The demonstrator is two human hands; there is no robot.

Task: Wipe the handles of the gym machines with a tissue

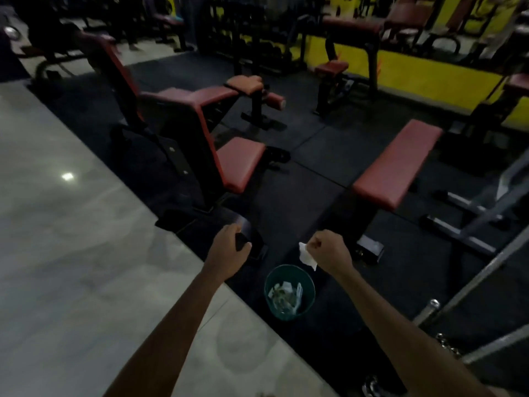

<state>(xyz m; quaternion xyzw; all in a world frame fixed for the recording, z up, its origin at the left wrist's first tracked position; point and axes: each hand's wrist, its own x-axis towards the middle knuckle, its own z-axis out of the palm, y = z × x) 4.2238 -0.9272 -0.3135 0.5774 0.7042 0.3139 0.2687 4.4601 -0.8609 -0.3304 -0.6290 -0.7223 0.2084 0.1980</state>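
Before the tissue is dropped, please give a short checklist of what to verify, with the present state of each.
1. Tissue held in right hand: ok.
2. Green bin open at the top: ok.
3. Tissue straight above the bin: cannot tell, it appears slightly up and right in the view.
4. Room left in the bin: ok, paper only at the bottom.
5. Left hand free: not ok, it grips a dark object.

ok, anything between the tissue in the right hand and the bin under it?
Nothing visible. The tissue, pinched in the right hand, hangs just above and right of the open green bin, which already holds scraps.
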